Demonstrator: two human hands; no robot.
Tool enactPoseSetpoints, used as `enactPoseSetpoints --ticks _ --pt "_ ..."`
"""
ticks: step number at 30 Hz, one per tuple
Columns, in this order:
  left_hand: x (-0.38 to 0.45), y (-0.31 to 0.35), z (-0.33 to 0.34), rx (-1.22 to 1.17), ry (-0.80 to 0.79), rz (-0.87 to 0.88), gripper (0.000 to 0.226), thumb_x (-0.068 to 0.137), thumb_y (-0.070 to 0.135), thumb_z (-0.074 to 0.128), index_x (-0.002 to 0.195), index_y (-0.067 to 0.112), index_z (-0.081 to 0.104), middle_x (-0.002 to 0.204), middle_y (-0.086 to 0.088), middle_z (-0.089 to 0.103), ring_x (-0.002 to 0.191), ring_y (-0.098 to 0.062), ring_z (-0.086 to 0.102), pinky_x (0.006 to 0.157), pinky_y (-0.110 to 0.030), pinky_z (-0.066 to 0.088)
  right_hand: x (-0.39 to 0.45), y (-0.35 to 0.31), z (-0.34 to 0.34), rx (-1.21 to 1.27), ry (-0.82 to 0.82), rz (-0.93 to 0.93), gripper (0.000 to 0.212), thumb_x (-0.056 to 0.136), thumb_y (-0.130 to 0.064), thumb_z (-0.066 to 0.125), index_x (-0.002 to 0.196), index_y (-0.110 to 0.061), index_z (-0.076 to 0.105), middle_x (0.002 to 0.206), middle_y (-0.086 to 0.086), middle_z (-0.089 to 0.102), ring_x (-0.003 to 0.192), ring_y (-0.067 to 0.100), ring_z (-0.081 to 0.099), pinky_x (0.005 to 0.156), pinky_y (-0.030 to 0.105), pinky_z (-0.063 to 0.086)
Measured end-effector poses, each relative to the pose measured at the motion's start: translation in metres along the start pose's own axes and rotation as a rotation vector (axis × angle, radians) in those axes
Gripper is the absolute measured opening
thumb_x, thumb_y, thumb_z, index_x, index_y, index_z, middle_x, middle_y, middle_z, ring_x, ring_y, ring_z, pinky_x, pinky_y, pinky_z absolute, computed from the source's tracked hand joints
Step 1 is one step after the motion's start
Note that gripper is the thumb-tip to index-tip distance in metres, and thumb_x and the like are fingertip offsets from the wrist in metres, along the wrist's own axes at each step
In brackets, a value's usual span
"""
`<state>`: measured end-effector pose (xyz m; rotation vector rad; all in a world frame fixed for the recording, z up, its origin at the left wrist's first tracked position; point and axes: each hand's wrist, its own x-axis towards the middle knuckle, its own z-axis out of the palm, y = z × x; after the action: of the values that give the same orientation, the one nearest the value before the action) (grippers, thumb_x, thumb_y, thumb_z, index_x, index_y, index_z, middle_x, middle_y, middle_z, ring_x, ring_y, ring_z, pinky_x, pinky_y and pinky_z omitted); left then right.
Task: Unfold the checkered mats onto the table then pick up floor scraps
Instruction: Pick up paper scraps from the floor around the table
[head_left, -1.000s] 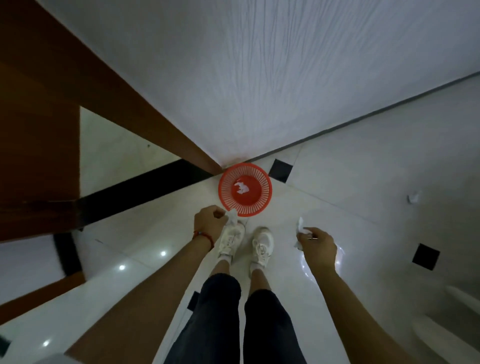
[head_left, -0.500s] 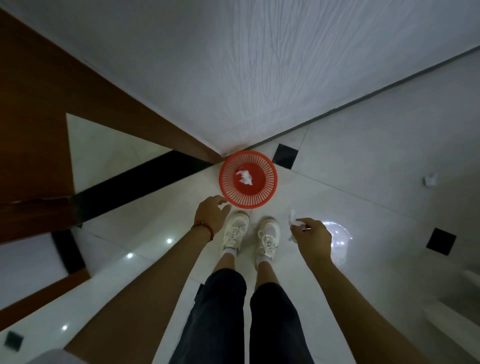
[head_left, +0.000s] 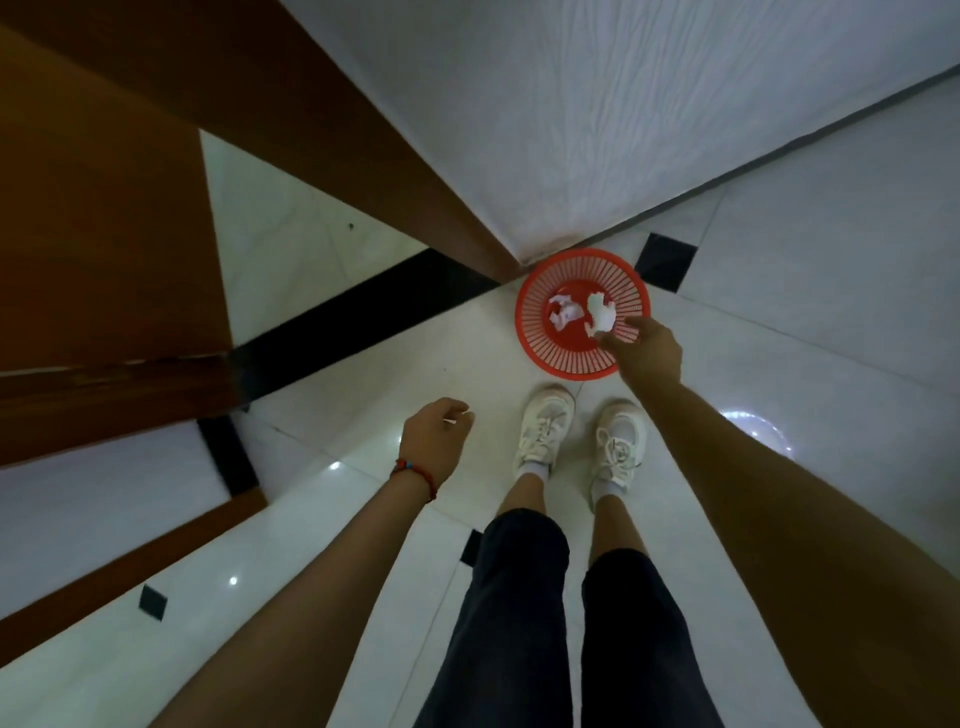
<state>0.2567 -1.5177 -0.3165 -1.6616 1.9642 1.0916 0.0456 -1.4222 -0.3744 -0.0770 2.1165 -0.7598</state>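
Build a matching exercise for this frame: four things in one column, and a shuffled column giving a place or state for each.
Things
1. red basket
2. crumpled scrap
3. white scrap
4. left hand

Places or states
A. pinched at the fingertips of the right hand, above the basket
B. lying on the basket's floor
C. beside the white shoes, fingers curled, something small and pale at the fingertips
D. standing on the floor tiles at the wall corner

Pairs: 1-D, 2-B, 3-A, 4-C
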Motion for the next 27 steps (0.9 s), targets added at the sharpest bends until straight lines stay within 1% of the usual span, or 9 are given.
enactPoseSetpoints --ticks 2,5,8,10,13,16,18,22,27 --pt "0.0 0.006 -0.004 0.007 -0.006 0.018 0.024 0.09 0.021 0.053 0.106 0.006 0.063 0.109 -0.011 0.067 0.095 -0.021 0.061 0.082 -0.022 0.042 -0.007 0.004 -0.012 -0.002 0.029 0.023 0.039 0.085 -0.026 0.063 0.118 -0.005 0.058 0.117 0.016 0.065 0.102 0.027 0.062 0.077 0.024 0.039" --pt "-0.006 0.026 -0.012 0.047 -0.019 0.093 0.022 0.089 0.018 0.054 0.103 0.004 0.064 0.107 -0.013 0.068 0.096 -0.023 0.062 0.084 -0.024 0.042 -0.029 0.01 -0.04 0.029 0.104 0.068 0.041 0.087 -0.028 0.06 0.123 -0.007 0.056 0.126 0.014 0.06 0.112 0.027 0.057 0.082 0.024 0.035" --pt "-0.016 0.056 -0.023 0.071 -0.085 0.18 0.023 0.088 0.018 0.055 0.105 0.003 0.063 0.109 -0.015 0.066 0.1 -0.026 0.061 0.088 -0.029 0.044 -0.061 0.02 -0.078 0.072 0.177 0.115 0.041 0.088 -0.029 0.058 0.124 -0.01 0.054 0.131 0.012 0.056 0.115 0.026 0.055 0.087 0.024 0.036" --pt "-0.024 0.08 -0.032 0.104 -0.13 0.242 0.023 0.089 0.018 0.055 0.106 0.004 0.062 0.111 -0.015 0.065 0.101 -0.026 0.06 0.088 -0.03 0.044 -0.085 0.029 -0.109 0.096 0.221 0.134 0.039 0.089 -0.027 0.057 0.124 -0.01 0.055 0.131 0.013 0.055 0.116 0.026 0.055 0.088 0.024 0.036" --pt "-0.035 0.119 -0.044 0.195 -0.206 0.375 0.021 0.088 0.016 0.055 0.102 0.003 0.063 0.109 -0.016 0.065 0.099 -0.026 0.06 0.085 -0.03 0.044 -0.125 0.046 -0.152 0.132 0.308 0.162 0.036 0.09 -0.025 0.056 0.122 -0.008 0.056 0.128 0.016 0.056 0.114 0.027 0.056 0.092 0.029 0.04" --pt "-0.048 0.155 -0.051 0.285 -0.251 0.48 0.018 0.088 0.015 0.055 0.097 0.003 0.065 0.105 -0.015 0.066 0.091 -0.022 0.058 0.078 -0.027 0.043 -0.163 0.068 -0.183 0.182 0.391 0.253 0.035 0.091 -0.024 0.054 0.122 -0.008 0.057 0.128 0.016 0.056 0.115 0.028 0.055 0.094 0.031 0.04" --pt "-0.057 0.176 -0.05 0.315 -0.272 0.515 0.016 0.087 0.013 0.056 0.094 0.004 0.066 0.103 -0.014 0.066 0.087 -0.019 0.056 0.075 -0.026 0.042 -0.187 0.087 -0.196 0.247 0.417 0.329 0.035 0.091 -0.025 0.053 0.122 -0.007 0.057 0.129 0.017 0.055 0.116 0.03 0.054 0.097 0.034 0.04" --pt "-0.076 0.217 -0.033 0.363 -0.323 0.52 0.013 0.086 0.012 0.058 0.091 0.004 0.067 0.096 -0.014 0.068 0.092 -0.027 0.062 0.072 -0.024 0.04 -0.23 0.125 -0.214 0.429 0.5 0.517 0.034 0.092 -0.025 0.05 0.12 -0.006 0.057 0.128 0.015 0.057 0.117 0.032 0.052 0.099 0.037 0.038" --pt "-0.096 0.287 0.027 0.443 -0.369 0.523 0.02 0.089 0.017 0.054 0.099 0.007 0.068 0.106 -0.016 0.068 0.087 -0.019 0.053 0.074 -0.024 0.039 -0.242 0.169 -0.247 0.607 0.558 0.653 0.035 0.093 -0.023 0.05 0.12 -0.002 0.057 0.127 0.018 0.058 0.117 0.036 0.051 0.099 0.037 0.039"
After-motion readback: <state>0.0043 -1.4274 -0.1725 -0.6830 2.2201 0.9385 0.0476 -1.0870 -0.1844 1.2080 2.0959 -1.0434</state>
